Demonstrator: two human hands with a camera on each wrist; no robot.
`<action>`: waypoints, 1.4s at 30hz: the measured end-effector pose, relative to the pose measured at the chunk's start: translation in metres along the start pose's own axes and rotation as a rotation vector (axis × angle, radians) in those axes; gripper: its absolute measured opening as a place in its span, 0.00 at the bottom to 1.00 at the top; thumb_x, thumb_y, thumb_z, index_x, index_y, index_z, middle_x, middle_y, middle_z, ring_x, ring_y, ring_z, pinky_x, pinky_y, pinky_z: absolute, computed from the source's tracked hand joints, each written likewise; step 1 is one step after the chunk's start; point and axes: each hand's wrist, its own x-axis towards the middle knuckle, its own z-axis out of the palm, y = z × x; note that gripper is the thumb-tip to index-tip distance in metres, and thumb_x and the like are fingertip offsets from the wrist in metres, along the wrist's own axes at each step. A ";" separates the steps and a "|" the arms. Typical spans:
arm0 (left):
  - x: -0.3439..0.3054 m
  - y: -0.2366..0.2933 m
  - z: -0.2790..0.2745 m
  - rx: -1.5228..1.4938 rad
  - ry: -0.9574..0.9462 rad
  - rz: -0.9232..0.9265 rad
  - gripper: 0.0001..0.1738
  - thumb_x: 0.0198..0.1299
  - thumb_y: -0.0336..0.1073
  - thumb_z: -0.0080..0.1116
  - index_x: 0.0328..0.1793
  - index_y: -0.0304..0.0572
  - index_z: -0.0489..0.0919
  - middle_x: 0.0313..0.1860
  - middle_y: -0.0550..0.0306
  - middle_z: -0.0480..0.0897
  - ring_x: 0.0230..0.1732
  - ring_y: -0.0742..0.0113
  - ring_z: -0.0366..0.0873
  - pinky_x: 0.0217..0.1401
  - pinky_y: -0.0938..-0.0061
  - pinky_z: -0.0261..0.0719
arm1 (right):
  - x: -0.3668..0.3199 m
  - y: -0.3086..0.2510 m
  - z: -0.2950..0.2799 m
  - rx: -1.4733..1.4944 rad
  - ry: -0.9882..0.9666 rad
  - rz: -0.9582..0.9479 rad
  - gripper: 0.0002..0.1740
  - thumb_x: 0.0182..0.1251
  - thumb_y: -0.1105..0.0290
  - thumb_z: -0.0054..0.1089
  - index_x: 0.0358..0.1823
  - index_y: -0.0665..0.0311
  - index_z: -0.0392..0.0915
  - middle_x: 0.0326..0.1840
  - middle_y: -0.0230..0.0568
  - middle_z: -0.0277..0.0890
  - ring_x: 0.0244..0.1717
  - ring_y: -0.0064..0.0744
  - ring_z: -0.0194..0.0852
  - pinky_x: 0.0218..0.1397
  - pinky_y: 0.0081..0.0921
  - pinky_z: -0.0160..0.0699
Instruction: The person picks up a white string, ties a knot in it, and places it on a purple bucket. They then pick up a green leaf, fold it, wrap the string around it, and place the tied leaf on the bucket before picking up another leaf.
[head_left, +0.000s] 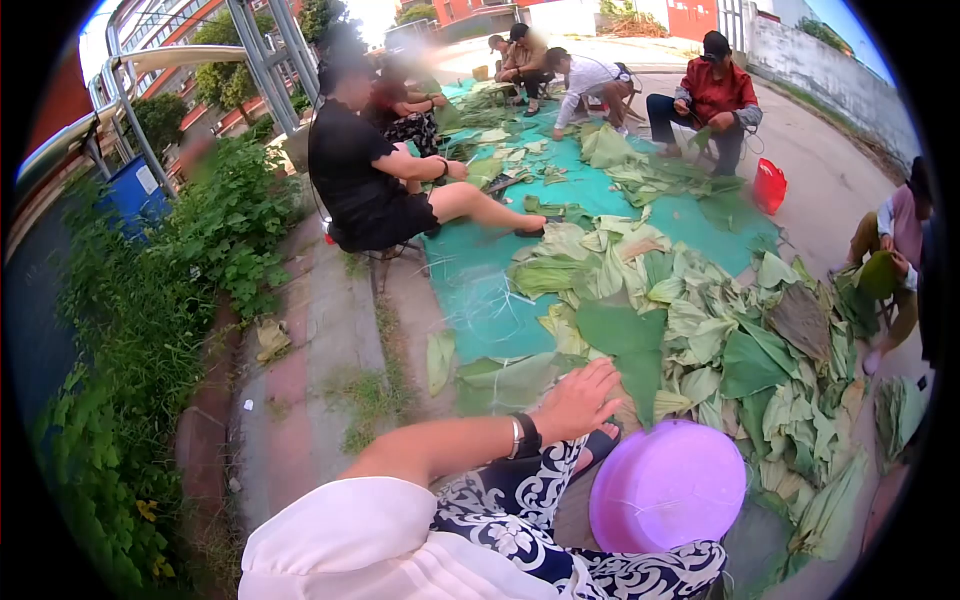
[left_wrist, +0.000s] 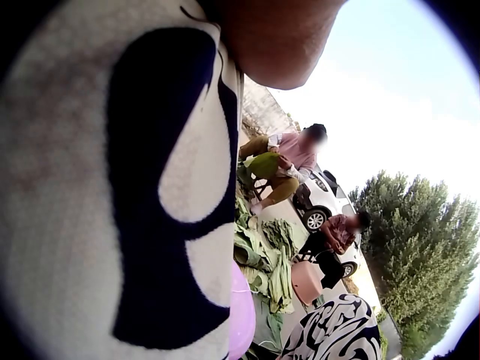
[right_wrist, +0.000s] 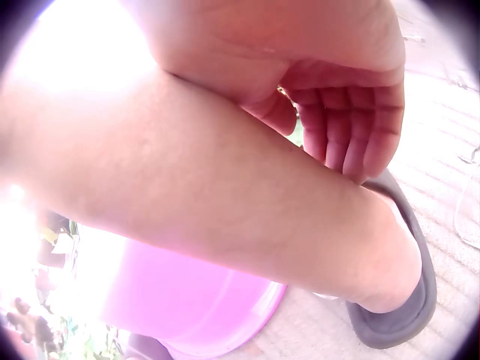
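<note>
My left hand (head_left: 578,398) hovers over the patterned trousers in the head view, fingers relaxed and holding nothing, with a dark band on the wrist. Only a blurred part of it shows along the top of the left wrist view. The right hand (right_wrist: 337,97) hangs beside a bare lower leg (right_wrist: 225,187) in the right wrist view. Its fingers are loosely bent, the tips right at the leg above a dark sandal (right_wrist: 394,326). The right hand does not show in the head view. Close by stands a purple plastic basin (head_left: 670,480).
Large green leaves (head_left: 740,360) lie heaped on a teal ground sheet (head_left: 480,310). Several people sit around it, among them a person in black (head_left: 350,165) and one in red (head_left: 715,95). A pink tub (left_wrist: 306,282) and a white car (left_wrist: 319,199) show in the left wrist view.
</note>
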 end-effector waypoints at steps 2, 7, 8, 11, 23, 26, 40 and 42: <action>0.002 0.006 -0.007 -0.056 -0.017 -0.034 0.23 0.63 0.44 0.56 0.58 0.34 0.75 0.59 0.46 0.76 0.67 0.51 0.68 0.63 0.61 0.71 | -0.017 0.039 0.001 -0.018 0.065 0.046 0.14 0.67 0.71 0.45 0.37 0.71 0.81 0.31 0.55 0.81 0.32 0.52 0.82 0.34 0.47 0.77; 0.006 0.006 0.001 -0.005 -0.010 -0.001 0.22 0.60 0.38 0.59 0.58 0.34 0.75 0.58 0.45 0.76 0.66 0.46 0.68 0.66 0.56 0.68 | -0.067 0.126 0.047 -0.043 0.255 0.223 0.14 0.67 0.72 0.45 0.36 0.71 0.81 0.30 0.56 0.81 0.32 0.54 0.82 0.33 0.48 0.77; 0.007 0.009 -0.003 -0.016 -0.028 -0.012 0.22 0.60 0.38 0.58 0.58 0.34 0.74 0.59 0.44 0.75 0.66 0.46 0.68 0.66 0.56 0.68 | -0.073 0.135 0.056 -0.018 0.286 0.245 0.14 0.67 0.72 0.45 0.36 0.71 0.81 0.30 0.56 0.81 0.32 0.54 0.82 0.33 0.48 0.77; 0.007 0.010 -0.005 -0.002 -0.047 0.001 0.22 0.61 0.39 0.57 0.58 0.33 0.74 0.59 0.44 0.75 0.67 0.47 0.67 0.66 0.56 0.67 | -0.093 0.146 0.071 -0.144 0.263 0.257 0.14 0.66 0.70 0.46 0.34 0.71 0.80 0.29 0.56 0.81 0.31 0.56 0.82 0.32 0.50 0.77; 0.004 0.009 -0.008 -0.022 -0.024 0.007 0.22 0.61 0.38 0.57 0.58 0.32 0.73 0.58 0.44 0.75 0.66 0.46 0.67 0.66 0.57 0.67 | -0.069 0.115 0.021 -0.234 0.014 0.186 0.39 0.65 0.69 0.45 0.78 0.57 0.43 0.25 0.54 0.80 0.26 0.58 0.80 0.30 0.50 0.77; 0.003 0.008 -0.008 -0.024 -0.006 0.008 0.21 0.61 0.37 0.56 0.58 0.34 0.73 0.58 0.44 0.75 0.66 0.45 0.67 0.67 0.56 0.66 | -0.067 0.094 0.022 -0.276 0.109 0.277 0.39 0.66 0.71 0.43 0.79 0.52 0.43 0.23 0.55 0.78 0.24 0.59 0.78 0.28 0.51 0.75; 0.001 0.007 -0.008 -0.045 0.007 0.022 0.21 0.61 0.38 0.57 0.57 0.33 0.74 0.58 0.44 0.75 0.66 0.46 0.67 0.66 0.56 0.66 | -0.066 0.118 0.032 -0.225 0.133 0.188 0.34 0.66 0.72 0.43 0.75 0.60 0.52 0.22 0.53 0.78 0.23 0.57 0.78 0.28 0.49 0.76; 0.000 0.005 -0.005 -0.042 -0.009 0.016 0.22 0.61 0.39 0.57 0.58 0.33 0.74 0.59 0.45 0.76 0.67 0.47 0.67 0.65 0.57 0.67 | -0.063 0.129 0.033 -0.234 0.103 0.143 0.24 0.66 0.72 0.43 0.64 0.63 0.67 0.22 0.52 0.79 0.23 0.56 0.78 0.27 0.48 0.75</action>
